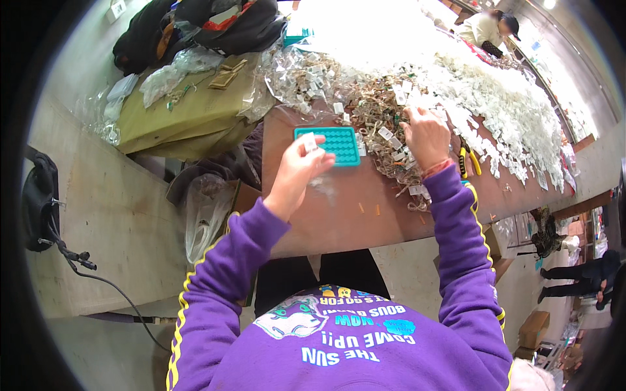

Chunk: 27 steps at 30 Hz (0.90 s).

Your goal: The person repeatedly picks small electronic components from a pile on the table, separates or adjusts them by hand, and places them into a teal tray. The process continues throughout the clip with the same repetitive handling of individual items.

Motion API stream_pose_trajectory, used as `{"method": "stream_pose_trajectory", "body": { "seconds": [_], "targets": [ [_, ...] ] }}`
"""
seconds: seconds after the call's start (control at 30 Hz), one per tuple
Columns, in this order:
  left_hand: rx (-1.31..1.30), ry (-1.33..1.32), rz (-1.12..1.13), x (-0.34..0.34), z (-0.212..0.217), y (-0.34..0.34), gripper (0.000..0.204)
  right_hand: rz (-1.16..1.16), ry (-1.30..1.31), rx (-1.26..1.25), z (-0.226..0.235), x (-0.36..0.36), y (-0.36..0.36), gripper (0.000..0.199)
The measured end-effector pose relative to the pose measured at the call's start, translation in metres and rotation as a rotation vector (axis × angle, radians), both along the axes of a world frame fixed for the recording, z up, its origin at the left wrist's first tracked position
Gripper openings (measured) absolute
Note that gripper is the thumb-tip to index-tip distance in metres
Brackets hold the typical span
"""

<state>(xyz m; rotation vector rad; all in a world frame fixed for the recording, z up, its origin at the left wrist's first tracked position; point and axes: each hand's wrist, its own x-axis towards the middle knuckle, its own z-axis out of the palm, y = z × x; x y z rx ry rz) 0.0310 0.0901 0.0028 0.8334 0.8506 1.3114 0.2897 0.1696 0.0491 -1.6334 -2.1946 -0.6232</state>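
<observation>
Head view: left hand (pixel 301 163) pinches a small clear packet (pixel 311 141) between thumb and fingertips, held just over the left edge of a teal grid tray (pixel 329 144). The tray lies flat on the brown table (pixel 339 215), near the table's left edge, with its grid of small cells facing up. I can't tell whether the packet touches the tray.

Right hand (pixel 426 135) is to the right of the tray, palm down, fingers spread and curled into a tangled pile of small packets and tan bits (pixel 385 111). It's touching the pile; can't tell if it has actually gripped a piece. Red band at that wrist, and purple sleeves with yellow piping on both arms.

Just right of the right wrist is a pair of yellow-handled pliers (pixel 467 163), lying on the table, apart from the hand. A few small orange bits (pixel 368 209) lie loose on the bare tabletop nearer the person.

Further out, a huge heap of white packets (pixel 495 98) covers the far and right part of the table. Clear plastic bags (pixel 287 72) sit at the heap's left end.

Left of the table there's an olive cardboard box (pixel 176 124) with bags on it, and dark clothing (pixel 195 26) is piled behind it. A black bag with a cable (pixel 39 202) sits at far left. Another person (pixel 486 27) is at the far end of the table.
</observation>
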Motion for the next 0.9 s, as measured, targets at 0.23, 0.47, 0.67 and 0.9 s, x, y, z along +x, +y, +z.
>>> {"method": "stream_pose_trajectory", "body": {
  "seconds": [0.23, 0.47, 0.67, 0.9],
  "targets": [
    [-0.215, -0.296, -0.024, -0.002, -0.012, -0.071, 0.020, 0.163, -0.008, -0.103, 0.002, 0.009, 0.014, 0.012],
    [-0.249, -0.242, 0.018, 0.013, -0.015, -0.085, 0.018, 0.235, 0.775, 0.055, 0.026, 0.010, -0.029, 0.017],
    [-0.220, -0.177, 0.019, 0.020, -0.020, -0.087, 0.017, 0.243, 0.919, 0.193, 0.022, -0.003, -0.060, 0.013],
    [-0.185, -0.140, 0.021, 0.022, -0.025, -0.089, 0.016, 0.493, 0.692, -0.108, -0.009, -0.032, -0.104, 0.017]
  ]
}}
